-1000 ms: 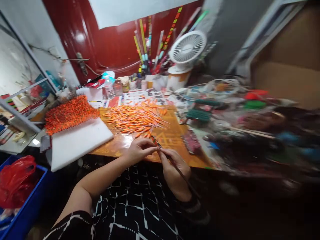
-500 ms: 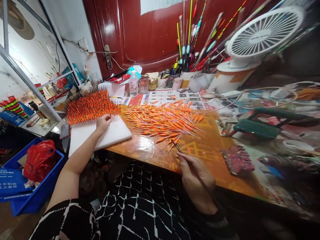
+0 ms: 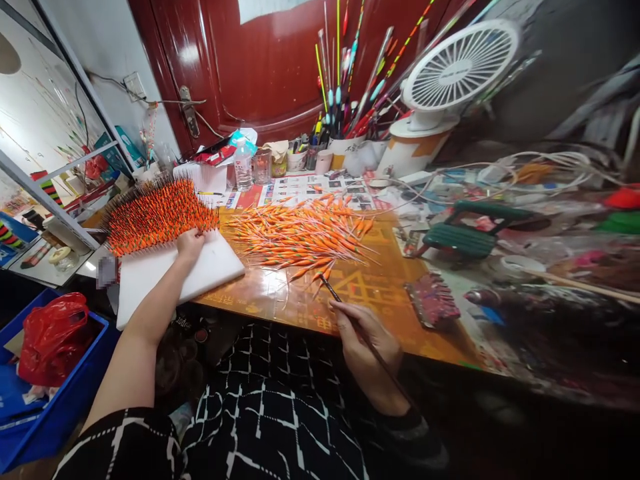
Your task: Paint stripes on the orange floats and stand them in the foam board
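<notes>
My left hand (image 3: 190,243) reaches out to the white foam block (image 3: 165,279) at the left, fingers pinched at the edge of the dense cluster of orange floats (image 3: 153,215) stuck upright in it; what it pinches is too small to make out. My right hand (image 3: 364,333) rests at the table's near edge, closed on a thin dark brush (image 3: 345,312) whose tip points at the loose pile of orange floats (image 3: 300,237) lying on the wooden tabletop (image 3: 370,287).
A white fan (image 3: 450,73) and cups of long coloured sticks (image 3: 345,80) stand at the back by a red door. Cables, a green tool (image 3: 463,233) and clutter fill the right. A blue bin (image 3: 55,393) with a red bag sits on the floor at left.
My left hand left the brush near my right hand and went out to the foam block, staying there. My right hand kept the brush. The view swung left.
</notes>
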{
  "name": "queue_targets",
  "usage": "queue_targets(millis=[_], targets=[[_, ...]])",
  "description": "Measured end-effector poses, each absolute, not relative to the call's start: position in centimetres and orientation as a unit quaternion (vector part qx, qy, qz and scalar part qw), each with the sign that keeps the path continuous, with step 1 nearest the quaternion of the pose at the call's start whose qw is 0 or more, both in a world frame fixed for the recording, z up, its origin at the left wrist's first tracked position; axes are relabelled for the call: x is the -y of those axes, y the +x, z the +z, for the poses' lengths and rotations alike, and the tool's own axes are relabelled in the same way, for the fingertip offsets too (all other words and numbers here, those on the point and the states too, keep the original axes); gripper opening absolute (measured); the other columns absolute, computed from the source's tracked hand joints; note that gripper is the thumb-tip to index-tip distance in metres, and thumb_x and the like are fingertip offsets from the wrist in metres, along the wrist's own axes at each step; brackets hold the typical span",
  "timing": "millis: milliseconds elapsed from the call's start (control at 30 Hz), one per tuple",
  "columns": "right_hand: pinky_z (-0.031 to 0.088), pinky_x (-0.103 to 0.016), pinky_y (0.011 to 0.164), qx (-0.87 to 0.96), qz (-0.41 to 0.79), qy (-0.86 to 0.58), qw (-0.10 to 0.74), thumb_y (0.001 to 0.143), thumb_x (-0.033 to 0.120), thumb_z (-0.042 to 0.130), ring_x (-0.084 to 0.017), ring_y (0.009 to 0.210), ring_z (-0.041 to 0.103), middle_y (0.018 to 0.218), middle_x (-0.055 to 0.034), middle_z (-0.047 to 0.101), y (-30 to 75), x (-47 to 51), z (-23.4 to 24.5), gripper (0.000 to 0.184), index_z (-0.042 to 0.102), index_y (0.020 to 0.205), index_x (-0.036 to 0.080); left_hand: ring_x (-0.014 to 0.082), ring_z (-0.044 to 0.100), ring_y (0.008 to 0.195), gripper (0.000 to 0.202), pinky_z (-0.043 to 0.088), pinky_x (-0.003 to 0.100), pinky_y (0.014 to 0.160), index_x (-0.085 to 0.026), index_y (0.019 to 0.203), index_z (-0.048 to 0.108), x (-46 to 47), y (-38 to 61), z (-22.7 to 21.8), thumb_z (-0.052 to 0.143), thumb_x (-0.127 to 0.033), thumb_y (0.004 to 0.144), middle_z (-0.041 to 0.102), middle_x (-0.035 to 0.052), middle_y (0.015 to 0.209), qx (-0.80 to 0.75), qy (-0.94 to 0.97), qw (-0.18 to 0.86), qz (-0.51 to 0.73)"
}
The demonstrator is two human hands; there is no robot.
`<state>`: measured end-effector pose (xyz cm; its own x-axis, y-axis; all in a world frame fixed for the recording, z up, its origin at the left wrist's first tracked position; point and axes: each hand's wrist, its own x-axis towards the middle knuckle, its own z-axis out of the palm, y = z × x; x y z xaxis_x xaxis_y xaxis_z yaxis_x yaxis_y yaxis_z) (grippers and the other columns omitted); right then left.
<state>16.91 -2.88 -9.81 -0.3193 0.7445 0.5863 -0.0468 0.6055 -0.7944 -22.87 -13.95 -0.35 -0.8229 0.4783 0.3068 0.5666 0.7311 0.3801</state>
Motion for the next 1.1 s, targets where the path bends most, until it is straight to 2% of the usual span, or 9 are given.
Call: queue_targets(millis=[167,267,400,500,633,800,967,1100], targets=[[0.059,-0.035,0.081,0.699,0.394,-0.237,0.547,0.097,0.033,0.063,-0.02,0.087,0.071,0.096,-0.0053,0.074,17.1,3.1,-8.7,0.015,0.074,0.101,0.024,0.022,0.068,0.088,0.033,0.044,0.027,0.076,-0.014,0.105,0.079,13.9,-23.0,0.4,0.056,-0.03,0.087,0.079,0.0102,0.1,0.928,-0.299,0.105,-0.194],[0.061,-0.034,0.079,0.692,0.392,-0.247,0.553,0.097,0.031,0.062,-0.019,0.087,0.072,0.098,-0.0061,0.074,18.2,2.5,-7.9,0.016,0.073,0.105,0.023,0.026,0.069,0.093,0.034,0.046,0.031,0.08,-0.016,0.105,0.079,14.0,-23.4,1.4,0.057,-0.033,0.086,0.079,0.0115,0.103,0.934,-0.302,0.11,-0.155],[0.061,-0.037,0.085,0.685,0.34,-0.284,0.578,0.097,0.029,0.061,-0.021,0.093,0.072,0.101,-0.0067,0.075,20.7,0.8,-7.4,0.017,0.073,0.109,0.024,0.0324,0.069,0.091,0.031,0.047,0.037,0.076,-0.02,0.098,0.08,13.3,-22.7,2.7,0.06,-0.04,0.085,0.079,0.0135,0.098,0.943,-0.297,0.13,-0.072],[0.062,-0.038,0.086,0.681,0.317,-0.302,0.587,0.098,0.029,0.059,-0.022,0.093,0.073,0.101,-0.0064,0.076,22.2,-0.1,-7.4,0.019,0.072,0.111,0.024,0.0291,0.069,0.085,0.028,0.046,0.035,0.073,-0.022,0.093,0.079,11.1,-19.4,3.4,0.059,-0.04,0.087,0.078,0.0101,0.091,0.916,-0.373,0.128,-0.074],[0.062,-0.037,0.085,0.684,0.305,-0.297,0.593,0.098,0.025,0.058,-0.021,0.091,0.073,0.097,-0.005,0.076,22.8,-0.6,-7.3,0.02,0.072,0.112,0.025,0.0202,0.066,0.073,0.024,0.042,0.029,0.069,-0.022,0.092,0.078,5.4,-13.6,3.6,0.06,-0.038,0.09,0.077,0.0048,0.083,0.834,-0.529,0.064,-0.144],[0.062,-0.037,0.086,0.689,0.304,-0.276,0.597,0.097,0.021,0.059,-0.021,0.091,0.073,0.096,-0.0044,0.077,22.5,-0.9,-6.6,0.019,0.072,0.11,0.025,0.017,0.061,0.071,0.022,0.04,0.027,0.068,-0.018,0.088,0.078,-3.3,-10.1,3.9,0.061,-0.033,0.091,0.075,0.0069,0.081,0.762,-0.627,0.035,-0.159],[0.063,-0.036,0.084,0.689,0.33,-0.265,0.588,0.097,0.021,0.059,-0.021,0.089,0.074,0.097,-0.0043,0.076,22.2,-1.9,-6.6,0.018,0.072,0.108,0.026,0.0197,0.063,0.076,0.025,0.041,0.029,0.07,-0.014,0.091,0.08,-10.9,-11.2,4.6,0.061,-0.03,0.091,0.077,0.0115,0.088,0.767,-0.628,0.036,-0.129],[0.065,-0.032,0.074,0.68,0.358,-0.271,0.579,0.097,0.02,0.059,-0.019,0.08,0.074,0.097,-0.0046,0.076,22.1,-2.4,-7.1,0.02,0.073,0.11,0.026,0.0205,0.064,0.078,0.024,0.044,0.029,0.073,-0.012,0.091,0.081,-16.0,-12.9,4.5,0.061,-0.024,0.087,0.077,0.0123,0.087,0.78,-0.614,0.036,-0.116]])
